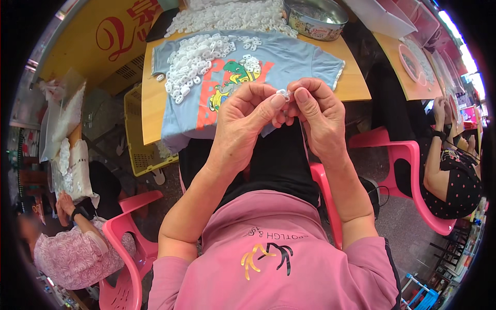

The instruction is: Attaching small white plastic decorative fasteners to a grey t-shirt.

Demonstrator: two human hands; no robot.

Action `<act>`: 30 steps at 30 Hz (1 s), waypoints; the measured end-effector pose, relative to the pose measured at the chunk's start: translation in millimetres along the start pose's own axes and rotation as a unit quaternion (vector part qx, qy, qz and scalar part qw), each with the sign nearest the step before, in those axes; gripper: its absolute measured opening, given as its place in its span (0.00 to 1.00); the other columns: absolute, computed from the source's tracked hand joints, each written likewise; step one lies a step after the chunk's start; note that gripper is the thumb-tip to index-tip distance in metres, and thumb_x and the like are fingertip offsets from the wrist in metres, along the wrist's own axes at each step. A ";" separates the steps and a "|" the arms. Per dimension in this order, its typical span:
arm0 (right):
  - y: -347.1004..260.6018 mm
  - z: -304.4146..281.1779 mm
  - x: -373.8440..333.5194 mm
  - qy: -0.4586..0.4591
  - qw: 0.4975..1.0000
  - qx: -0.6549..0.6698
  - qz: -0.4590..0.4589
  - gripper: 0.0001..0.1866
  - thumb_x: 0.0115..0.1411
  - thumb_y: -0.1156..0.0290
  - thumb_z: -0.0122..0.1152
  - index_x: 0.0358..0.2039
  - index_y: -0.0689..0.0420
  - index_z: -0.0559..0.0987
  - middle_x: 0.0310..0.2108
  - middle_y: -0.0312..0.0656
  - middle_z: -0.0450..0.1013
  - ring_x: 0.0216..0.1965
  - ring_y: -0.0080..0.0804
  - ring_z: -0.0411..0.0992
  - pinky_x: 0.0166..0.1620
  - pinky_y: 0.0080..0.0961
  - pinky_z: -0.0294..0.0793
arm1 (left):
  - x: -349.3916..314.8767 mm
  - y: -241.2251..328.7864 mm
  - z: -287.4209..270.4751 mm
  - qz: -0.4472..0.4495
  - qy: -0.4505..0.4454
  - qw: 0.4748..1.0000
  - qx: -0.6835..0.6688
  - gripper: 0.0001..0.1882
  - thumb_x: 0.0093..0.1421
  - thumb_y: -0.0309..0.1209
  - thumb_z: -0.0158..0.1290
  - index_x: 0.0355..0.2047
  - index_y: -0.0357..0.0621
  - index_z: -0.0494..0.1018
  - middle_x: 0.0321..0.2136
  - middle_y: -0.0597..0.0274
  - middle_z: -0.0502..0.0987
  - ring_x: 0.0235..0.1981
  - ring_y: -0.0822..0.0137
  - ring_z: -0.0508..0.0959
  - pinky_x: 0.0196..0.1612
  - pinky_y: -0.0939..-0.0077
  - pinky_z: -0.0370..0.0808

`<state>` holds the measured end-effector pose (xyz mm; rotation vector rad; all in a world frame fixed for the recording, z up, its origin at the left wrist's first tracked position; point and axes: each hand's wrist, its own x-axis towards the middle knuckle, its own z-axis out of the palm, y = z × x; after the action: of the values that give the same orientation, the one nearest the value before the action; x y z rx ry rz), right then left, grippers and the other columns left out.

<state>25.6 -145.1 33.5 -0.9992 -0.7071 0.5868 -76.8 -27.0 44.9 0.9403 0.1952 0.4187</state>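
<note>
A small white plastic piece is pinched between the fingertips of both hands, held up over the person's lap, just in front of the near edge of the desk. The left hand grips it between thumb and forefinger; the right hand closes on it from the other side, its fingers curled in. Most of the piece is hidden by the fingertips, so its exact shape is hard to make out.

Just beyond the hands, a light blue T-shirt with a dinosaur print lies spread on the desk, its hem hanging over the near edge. A heap of white plastic pieces rests on the shirt's left half, and a larger pile lies farther back. A round metal tin stands at the far right of the desk, partly cut off by the picture's top edge.

A yellow crate sits on the floor to the left of the desk. At near left, another person in a pink patterned top sits on a pink plastic chair. At right, a person in a dark dotted dress sits on another pink chair, blurred toward the rim.
</note>
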 end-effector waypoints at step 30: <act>-6.4 10.8 -0.3 0.005 0.997 -0.076 -0.004 0.09 0.67 0.71 0.52 0.41 0.64 0.72 0.32 0.38 0.72 0.28 0.18 0.69 0.32 0.17 0.72 | -5.1 -5.5 4.2 0.054 0.023 0.998 0.002 0.07 0.61 0.27 0.56 0.36 0.36 0.70 0.29 0.61 0.77 0.29 0.73 0.76 0.35 0.78 0.76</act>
<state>18.0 -142.2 43.1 -1.1392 -0.7544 0.5268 -78.5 -35.2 42.8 0.9486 0.1878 0.5397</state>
